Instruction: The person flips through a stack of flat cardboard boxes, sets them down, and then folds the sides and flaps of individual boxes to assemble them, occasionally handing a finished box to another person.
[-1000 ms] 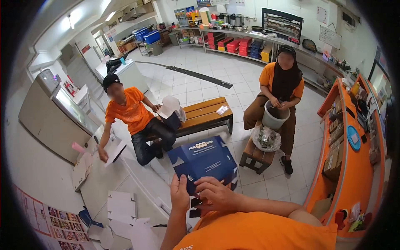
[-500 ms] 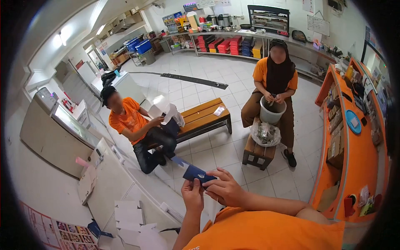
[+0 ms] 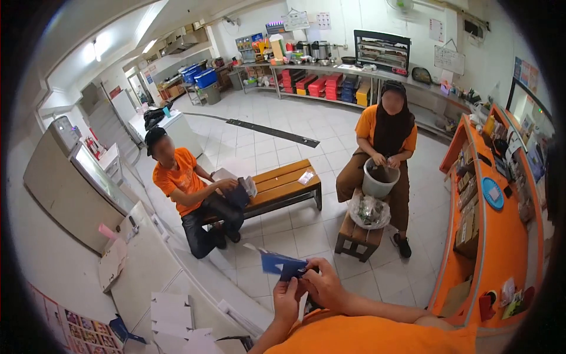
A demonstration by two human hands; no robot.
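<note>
A small blue printed cardboard piece (image 3: 276, 264), with a pale flap at its far end, is held up in front of my body. My left hand (image 3: 288, 300) pinches its lower edge, thumb upward. My right hand (image 3: 324, 286) closes round its right end, the fingers bent over it. Both hands are close together, and part of the cardboard is hidden behind them. On the white counter to my left lie white flat cartons (image 3: 171, 318) and another blue cardboard piece (image 3: 125, 329).
A seated person (image 3: 180, 177) on a wooden bench (image 3: 283, 186) handles blue and white cardboard. Another person (image 3: 386, 127) works over a white bucket (image 3: 380, 179), behind a plastic bag (image 3: 370, 212) on a small bench (image 3: 358, 239). An orange counter (image 3: 513, 236) stands on the right.
The blue cardboard has shifted slightly right and down with both hands, and its angle has changed. The person on the left has lowered the white sheet; blue cardboard shows there now.
</note>
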